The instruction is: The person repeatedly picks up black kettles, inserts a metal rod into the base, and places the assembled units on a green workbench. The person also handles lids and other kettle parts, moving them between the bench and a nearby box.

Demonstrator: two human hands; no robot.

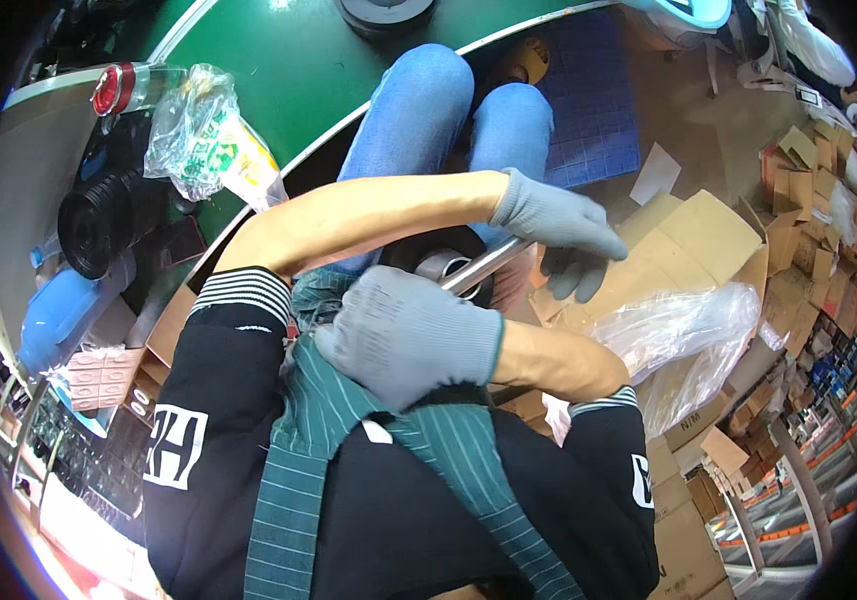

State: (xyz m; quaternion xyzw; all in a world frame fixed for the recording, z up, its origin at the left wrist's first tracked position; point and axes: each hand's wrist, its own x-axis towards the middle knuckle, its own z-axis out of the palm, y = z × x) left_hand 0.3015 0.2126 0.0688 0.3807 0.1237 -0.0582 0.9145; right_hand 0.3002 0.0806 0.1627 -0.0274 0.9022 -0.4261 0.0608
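Observation:
My forearms cross in front of my body. My left hand (563,225), in a grey glove, reaches over to the right and curls loosely over the far end of a shiny metal tube (488,268). Its fingertips hang down beside the cardboard. Nearer my chest, my right hand (408,335), also gloved in grey, is closed in a fist where the tube's near end disappears. Just behind the tube, a round silver metal part (440,264) shows between my knees, mostly covered. My striped green apron (333,400) lies beneath the right hand.
An open cardboard box (683,245) with clear plastic film (693,335) stands at the right. Ahead is a green table (288,60) bearing a black round part (384,12), a plastic bag (198,140) and a red-capped bottle (133,88). A blue container (63,320) sits left.

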